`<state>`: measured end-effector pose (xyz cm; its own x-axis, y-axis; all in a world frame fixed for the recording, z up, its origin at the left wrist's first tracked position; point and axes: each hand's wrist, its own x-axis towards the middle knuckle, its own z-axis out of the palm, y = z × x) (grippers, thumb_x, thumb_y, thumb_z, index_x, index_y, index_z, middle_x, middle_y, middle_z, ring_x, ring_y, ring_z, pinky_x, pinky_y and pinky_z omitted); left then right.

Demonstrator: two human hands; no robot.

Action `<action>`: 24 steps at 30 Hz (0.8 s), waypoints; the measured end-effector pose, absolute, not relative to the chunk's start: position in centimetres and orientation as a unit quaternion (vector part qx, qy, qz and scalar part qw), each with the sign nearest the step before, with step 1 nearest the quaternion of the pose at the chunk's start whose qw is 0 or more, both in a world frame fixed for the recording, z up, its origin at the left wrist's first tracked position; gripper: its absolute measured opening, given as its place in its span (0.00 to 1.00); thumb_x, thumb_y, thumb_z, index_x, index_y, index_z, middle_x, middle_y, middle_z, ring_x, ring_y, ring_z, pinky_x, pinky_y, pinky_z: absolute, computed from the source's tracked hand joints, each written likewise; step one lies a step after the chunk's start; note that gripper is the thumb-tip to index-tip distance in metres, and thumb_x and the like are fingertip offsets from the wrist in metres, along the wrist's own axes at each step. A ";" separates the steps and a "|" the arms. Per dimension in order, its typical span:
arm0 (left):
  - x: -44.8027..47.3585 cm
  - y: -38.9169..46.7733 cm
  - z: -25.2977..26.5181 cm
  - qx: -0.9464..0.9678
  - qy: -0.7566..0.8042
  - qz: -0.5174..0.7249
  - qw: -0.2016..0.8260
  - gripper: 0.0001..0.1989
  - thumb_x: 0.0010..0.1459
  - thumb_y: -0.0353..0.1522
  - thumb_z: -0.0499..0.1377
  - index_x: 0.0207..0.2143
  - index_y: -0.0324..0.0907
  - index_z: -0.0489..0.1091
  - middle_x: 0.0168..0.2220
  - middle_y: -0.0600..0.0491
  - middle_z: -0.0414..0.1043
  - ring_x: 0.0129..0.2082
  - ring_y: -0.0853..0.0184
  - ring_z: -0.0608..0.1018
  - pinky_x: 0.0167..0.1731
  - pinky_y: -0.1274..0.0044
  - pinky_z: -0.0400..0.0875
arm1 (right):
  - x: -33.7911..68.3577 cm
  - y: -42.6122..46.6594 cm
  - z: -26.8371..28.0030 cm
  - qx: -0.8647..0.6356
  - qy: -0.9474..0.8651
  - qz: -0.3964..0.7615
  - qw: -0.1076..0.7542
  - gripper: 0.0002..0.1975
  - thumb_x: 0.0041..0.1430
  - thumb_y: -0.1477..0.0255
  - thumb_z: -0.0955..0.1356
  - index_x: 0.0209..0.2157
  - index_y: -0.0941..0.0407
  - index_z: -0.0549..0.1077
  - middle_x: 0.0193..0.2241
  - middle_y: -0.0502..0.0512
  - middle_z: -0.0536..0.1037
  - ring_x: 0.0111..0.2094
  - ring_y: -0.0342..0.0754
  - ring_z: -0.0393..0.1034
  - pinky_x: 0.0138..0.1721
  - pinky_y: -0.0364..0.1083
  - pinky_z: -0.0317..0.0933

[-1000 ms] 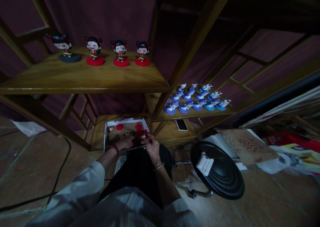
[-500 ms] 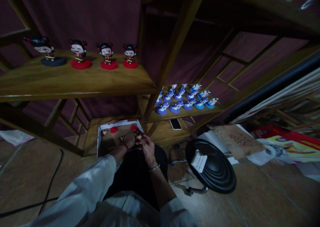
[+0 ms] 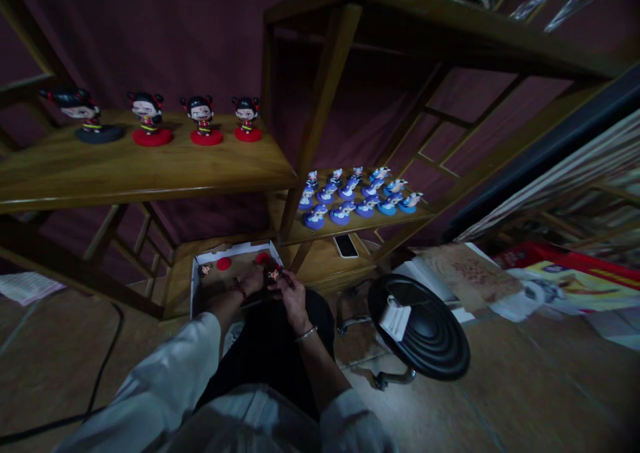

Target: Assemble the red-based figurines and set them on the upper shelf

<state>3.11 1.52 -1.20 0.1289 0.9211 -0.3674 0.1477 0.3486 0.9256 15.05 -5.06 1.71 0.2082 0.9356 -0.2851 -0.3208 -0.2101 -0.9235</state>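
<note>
In a shallow white-edged cardboard box (image 3: 235, 248) on the low shelf, my left hand (image 3: 251, 277) reaches down near a red round base (image 3: 262, 258). Its fingers are dark and blurred, so their grip does not show. Just right of it, my right hand (image 3: 293, 297) is closed on a small figurine (image 3: 274, 275) over the box's right side. Another red disc (image 3: 223, 264) and a small figurine part (image 3: 205, 270) lie towards the box's left end.
Black-haired figurines on round bases (image 3: 204, 116) line the upper shelf (image 3: 150, 173). Several purple and blue figurines (image 3: 343, 212) stand on the right shelf, with a phone (image 3: 345, 245) below. A black round stool (image 3: 425, 330) bearing a white object (image 3: 395, 321) is at my right.
The view has shifted slightly. My left hand has shifted a little within the box; my right hand still holds the small figurine.
</note>
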 end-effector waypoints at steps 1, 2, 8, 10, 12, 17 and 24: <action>2.8 1.5 -0.8 0.451 0.568 0.337 0.601 0.16 0.59 0.37 0.54 0.48 0.41 0.65 0.49 0.47 0.66 0.44 0.64 0.72 0.42 0.67 0.70 | 15.0 -5.1 1.9 -0.537 -0.277 0.565 0.562 0.24 0.36 0.59 0.74 0.35 0.58 0.70 0.27 0.52 0.78 0.20 0.44 0.72 0.15 0.37 0.59; 2.5 1.4 -0.4 0.433 0.563 0.344 0.615 0.15 0.59 0.36 0.54 0.48 0.41 0.65 0.48 0.47 0.67 0.43 0.64 0.72 0.41 0.67 0.71 | 15.0 -5.1 2.0 -0.536 -0.270 0.568 0.563 0.24 0.35 0.60 0.74 0.34 0.58 0.70 0.26 0.51 0.78 0.20 0.44 0.72 0.15 0.37 0.58; 1.2 -0.7 2.1 0.297 0.480 0.436 0.701 0.03 0.54 0.25 0.58 0.34 0.37 0.68 0.31 0.53 0.71 0.28 0.71 0.75 0.29 0.79 0.68 | 14.9 -5.2 2.9 -0.523 -0.236 0.582 0.576 0.21 0.34 0.63 0.75 0.32 0.58 0.71 0.23 0.50 0.78 0.19 0.43 0.71 0.14 0.37 0.57; 1.1 -1.7 2.7 0.242 0.444 0.473 0.722 0.03 0.54 0.24 0.56 0.31 0.38 0.67 0.30 0.53 0.71 0.30 0.70 0.76 0.29 0.80 0.67 | 15.1 -5.3 3.2 -0.513 -0.226 0.594 0.577 0.21 0.35 0.64 0.75 0.32 0.59 0.71 0.24 0.51 0.78 0.20 0.44 0.73 0.16 0.36 0.57; 0.9 -2.5 3.3 0.192 0.409 0.499 0.740 0.04 0.54 0.23 0.56 0.29 0.39 0.65 0.31 0.53 0.72 0.33 0.67 0.78 0.30 0.79 0.68 | 15.3 -5.4 3.4 -0.499 -0.210 0.612 0.576 0.19 0.36 0.65 0.75 0.32 0.59 0.72 0.24 0.53 0.78 0.22 0.44 0.73 0.18 0.36 0.59; 0.7 -4.0 4.5 0.116 0.350 0.530 0.763 0.05 0.54 0.23 0.55 0.28 0.39 0.65 0.32 0.51 0.75 0.34 0.66 0.78 0.29 0.79 0.68 | 15.3 -5.6 3.8 -0.469 -0.158 0.646 0.582 0.15 0.36 0.71 0.73 0.30 0.59 0.72 0.24 0.52 0.79 0.22 0.42 0.73 0.21 0.37 0.62; 0.9 -5.2 6.0 0.089 0.316 0.541 0.775 0.04 0.54 0.23 0.55 0.31 0.38 0.68 0.32 0.48 0.76 0.32 0.66 0.78 0.27 0.79 0.68 | 14.9 -6.6 5.2 -0.413 -0.127 0.665 0.609 0.12 0.38 0.75 0.73 0.29 0.58 0.72 0.24 0.50 0.79 0.25 0.42 0.74 0.25 0.38 0.65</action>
<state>0.91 -5.18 6.05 0.2161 0.8939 -0.3928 -0.7813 0.3996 0.4795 14.91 -6.63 5.20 0.0831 0.9151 -0.3946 -0.7062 -0.2253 -0.6712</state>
